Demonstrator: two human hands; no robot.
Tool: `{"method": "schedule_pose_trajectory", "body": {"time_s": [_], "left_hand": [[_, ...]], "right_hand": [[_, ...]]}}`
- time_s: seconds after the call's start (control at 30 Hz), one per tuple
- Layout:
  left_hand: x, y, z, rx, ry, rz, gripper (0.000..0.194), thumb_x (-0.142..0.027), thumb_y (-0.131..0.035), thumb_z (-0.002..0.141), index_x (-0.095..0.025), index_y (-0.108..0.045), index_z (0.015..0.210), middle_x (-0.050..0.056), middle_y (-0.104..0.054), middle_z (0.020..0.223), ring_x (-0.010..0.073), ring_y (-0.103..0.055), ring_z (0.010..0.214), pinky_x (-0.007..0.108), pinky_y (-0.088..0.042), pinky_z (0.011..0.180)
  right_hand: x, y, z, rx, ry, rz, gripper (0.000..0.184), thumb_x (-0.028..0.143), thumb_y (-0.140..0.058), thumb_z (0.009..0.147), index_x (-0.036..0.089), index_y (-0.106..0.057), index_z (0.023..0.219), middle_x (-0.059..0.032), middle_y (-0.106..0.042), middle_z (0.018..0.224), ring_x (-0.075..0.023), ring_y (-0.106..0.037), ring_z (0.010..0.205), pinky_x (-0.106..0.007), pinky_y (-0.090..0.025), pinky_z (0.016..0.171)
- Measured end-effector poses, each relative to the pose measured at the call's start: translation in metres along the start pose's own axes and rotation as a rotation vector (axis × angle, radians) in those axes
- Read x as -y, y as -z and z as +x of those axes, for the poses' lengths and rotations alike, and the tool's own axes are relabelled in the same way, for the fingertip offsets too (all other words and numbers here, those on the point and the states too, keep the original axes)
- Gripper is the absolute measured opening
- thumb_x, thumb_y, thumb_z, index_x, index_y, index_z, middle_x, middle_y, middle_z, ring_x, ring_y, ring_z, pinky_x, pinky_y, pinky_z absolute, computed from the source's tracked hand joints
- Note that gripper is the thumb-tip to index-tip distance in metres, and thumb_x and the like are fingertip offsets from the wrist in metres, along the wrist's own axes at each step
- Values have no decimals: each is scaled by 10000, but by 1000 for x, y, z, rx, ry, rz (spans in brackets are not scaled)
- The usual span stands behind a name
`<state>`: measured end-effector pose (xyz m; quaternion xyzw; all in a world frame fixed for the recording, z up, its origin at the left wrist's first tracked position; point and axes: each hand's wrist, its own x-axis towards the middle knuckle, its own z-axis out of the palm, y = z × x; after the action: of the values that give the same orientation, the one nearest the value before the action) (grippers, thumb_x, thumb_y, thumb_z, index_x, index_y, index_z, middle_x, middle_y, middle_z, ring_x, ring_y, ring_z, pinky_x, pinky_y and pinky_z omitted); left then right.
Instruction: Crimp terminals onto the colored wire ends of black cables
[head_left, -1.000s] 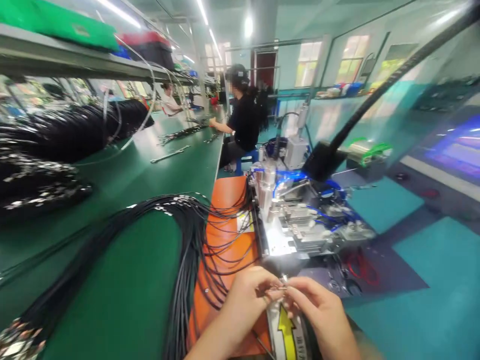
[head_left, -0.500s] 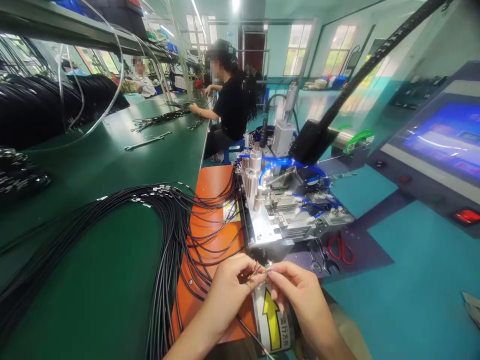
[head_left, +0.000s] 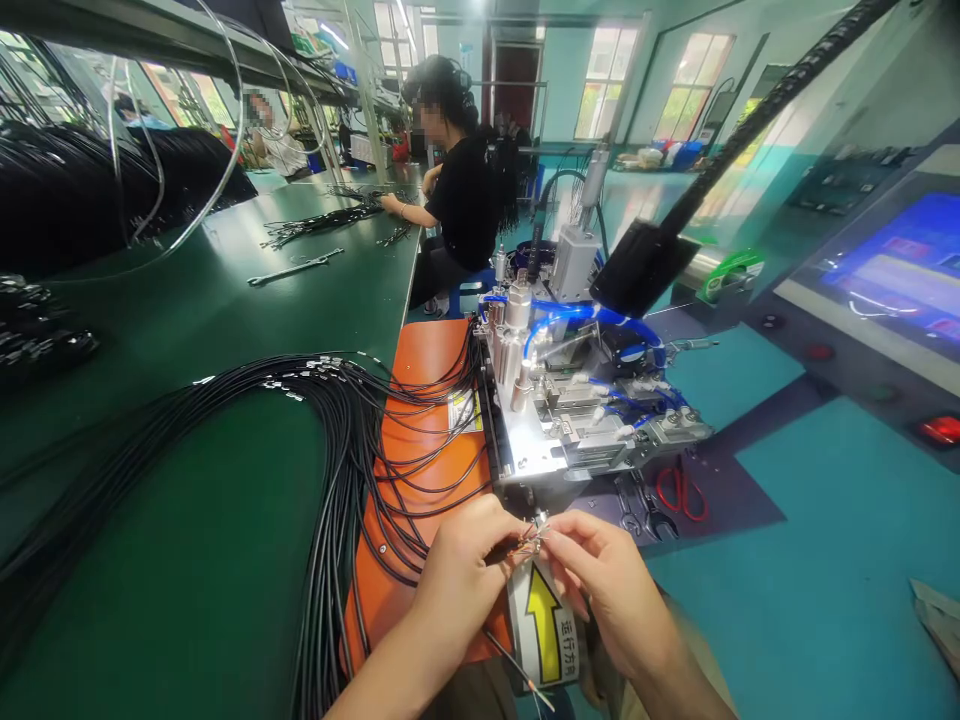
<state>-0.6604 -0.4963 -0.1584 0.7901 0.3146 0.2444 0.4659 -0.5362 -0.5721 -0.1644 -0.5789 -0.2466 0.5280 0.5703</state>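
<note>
Thin coloured wires [head_left: 529,541] at a stripped cable end show between my two hands. My left hand [head_left: 469,560] pinches them from the left, fingers closed. From the right, the thumb and fingertips of my right hand [head_left: 592,565] close on the wire tips. Below my left hand hangs another black cable end [head_left: 517,672] with bare wires fanned out. Under my hands is a metal rail with a yellow arrow label [head_left: 545,615]. A bundle of black cables [head_left: 330,480] curves over the green table and across an orange panel [head_left: 427,450] to the left.
A machine with metal cylinders and blue hoses [head_left: 585,390] stands just ahead. Wrenches [head_left: 652,515] and red-handled scissors [head_left: 682,492] lie at its right. A screen [head_left: 892,270] is at far right. A co-worker in black [head_left: 465,200] sits at the green table [head_left: 210,480], near a long wrench [head_left: 296,267].
My hands stay together at nearly the same spot, and the wires between them are spread a little more. The view has shifted slightly.
</note>
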Motion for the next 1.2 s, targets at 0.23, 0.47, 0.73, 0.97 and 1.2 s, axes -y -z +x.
{"method": "schedule_pose_trajectory", "body": {"time_s": [0.23, 0.47, 0.73, 0.97, 1.2], "left_hand": [[-3, 2, -1, -1, 84, -50, 145, -245, -597, 758, -153, -676, 680, 32, -606, 657, 146, -538, 632, 224, -364, 564], [-3, 5, 1, -10, 193, -137, 166, -242, -535, 787, -135, -640, 717, -1, -566, 629, 101, -483, 535, 193, -357, 497], [-2, 6, 3, 5, 123, -72, 175, -246, -540, 782, -147, -606, 654, 5, -533, 660, 130, -488, 635, 222, -339, 577], [-3, 5, 0, -4, 95, -42, 196, -240, -512, 796, -156, -575, 631, -3, -509, 655, 129, -476, 633, 228, -335, 588], [-1, 4, 2, -35, 123, -40, 209, -293, -533, 796, -152, -638, 683, 12, -534, 660, 138, -497, 639, 230, -354, 586]], "right_hand": [[-3, 2, -2, 28, 118, -287, 259, 384, -560, 740, 148, -578, 635, 6, -501, 527, -105, -416, 465, -217, -313, 442], [-28, -10, -9, -43, 726, -818, 259, 196, -375, 874, 159, -566, 704, -36, -559, 667, -148, -516, 602, -244, -368, 560], [-6, 0, 0, -72, 435, -682, 246, 362, -469, 841, 189, -478, 667, 15, -501, 646, -134, -476, 592, -226, -365, 543], [-4, -2, 1, -4, 398, -620, 265, 339, -393, 869, 182, -484, 676, -4, -517, 689, -146, -496, 651, -241, -368, 580], [1, -2, 3, -28, 315, -506, 224, 354, -486, 797, 172, -551, 684, -17, -564, 689, -164, -510, 655, -251, -391, 599]]}}
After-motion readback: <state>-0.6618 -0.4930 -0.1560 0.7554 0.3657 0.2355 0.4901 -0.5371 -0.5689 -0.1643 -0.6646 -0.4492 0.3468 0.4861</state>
